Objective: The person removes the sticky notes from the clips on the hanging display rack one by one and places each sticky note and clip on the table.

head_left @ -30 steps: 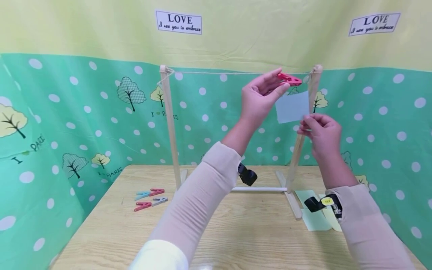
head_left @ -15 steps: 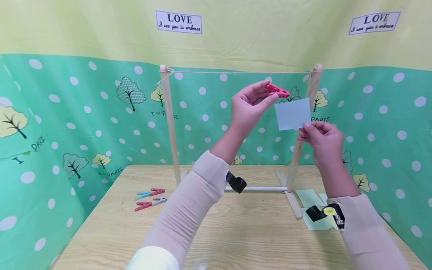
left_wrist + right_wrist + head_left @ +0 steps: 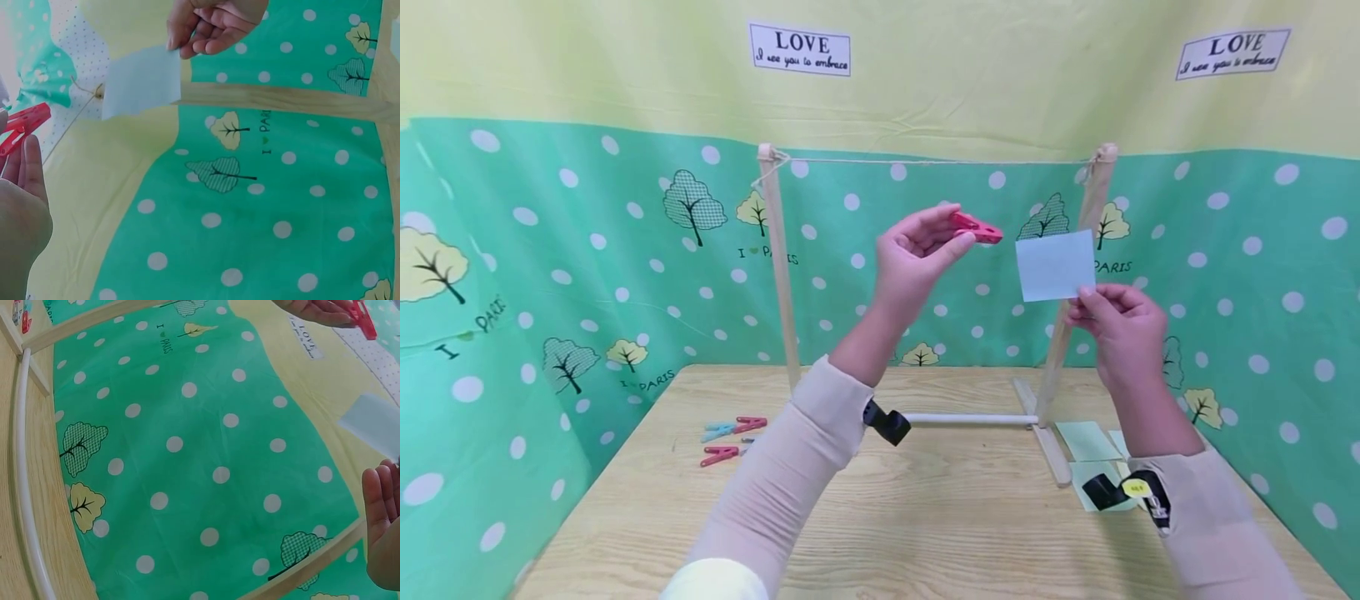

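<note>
My left hand (image 3: 913,262) pinches a red clothespin (image 3: 981,228) between thumb and fingers, in the air below the string. To its right, my right hand (image 3: 1123,333) holds a light blue square of paper (image 3: 1056,267) by its lower right corner. The paper stands upright in front of the rack's right post (image 3: 1093,200), apart from the clothespin. In the left wrist view the red clothespin (image 3: 25,128) sits at the left edge, with the blue paper (image 3: 142,82) beyond it. The right wrist view has the paper (image 3: 375,422) partly cut off at the right edge.
A string (image 3: 925,161) runs between the tops of two wooden posts, joined low down by a white rod (image 3: 973,419). Several clothespins (image 3: 721,454) lie at the left of the wooden table (image 3: 925,517). Pale green paper squares (image 3: 1086,440) lie at the right. A patterned curtain (image 3: 880,317) hangs behind.
My left hand has moved left and down with the red clothespin, away from the paper. My right hand has lowered a little with the blue paper, which is farther below the string.
</note>
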`<state>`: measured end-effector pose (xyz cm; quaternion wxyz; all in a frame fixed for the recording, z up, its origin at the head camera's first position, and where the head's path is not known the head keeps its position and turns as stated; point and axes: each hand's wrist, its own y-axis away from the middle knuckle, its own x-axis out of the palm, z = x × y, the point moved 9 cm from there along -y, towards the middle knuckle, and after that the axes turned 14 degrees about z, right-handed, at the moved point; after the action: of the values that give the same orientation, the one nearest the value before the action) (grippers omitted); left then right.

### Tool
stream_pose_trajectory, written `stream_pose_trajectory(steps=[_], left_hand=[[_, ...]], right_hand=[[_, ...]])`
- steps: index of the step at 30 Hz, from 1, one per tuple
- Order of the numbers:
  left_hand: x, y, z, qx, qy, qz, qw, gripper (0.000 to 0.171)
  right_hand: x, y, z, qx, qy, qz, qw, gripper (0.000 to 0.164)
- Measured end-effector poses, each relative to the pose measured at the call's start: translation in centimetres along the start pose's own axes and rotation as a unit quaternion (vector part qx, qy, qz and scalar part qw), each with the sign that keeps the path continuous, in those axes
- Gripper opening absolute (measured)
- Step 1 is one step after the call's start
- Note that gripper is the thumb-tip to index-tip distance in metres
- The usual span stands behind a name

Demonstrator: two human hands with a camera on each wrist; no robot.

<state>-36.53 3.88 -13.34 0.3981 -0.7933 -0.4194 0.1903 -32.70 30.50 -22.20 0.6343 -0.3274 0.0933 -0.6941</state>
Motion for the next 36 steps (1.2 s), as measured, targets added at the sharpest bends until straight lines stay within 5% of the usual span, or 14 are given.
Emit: stream_pose_trajectory(steps=[36], left_hand=[[-5.4, 7.9, -1.0, -0.035, -0.019, -0.006, 0.9992, 0.034]], right_hand=[[-0.5, 2.9, -0.6, 0.0, -0.02, 0.032, 0.999, 0.005]])
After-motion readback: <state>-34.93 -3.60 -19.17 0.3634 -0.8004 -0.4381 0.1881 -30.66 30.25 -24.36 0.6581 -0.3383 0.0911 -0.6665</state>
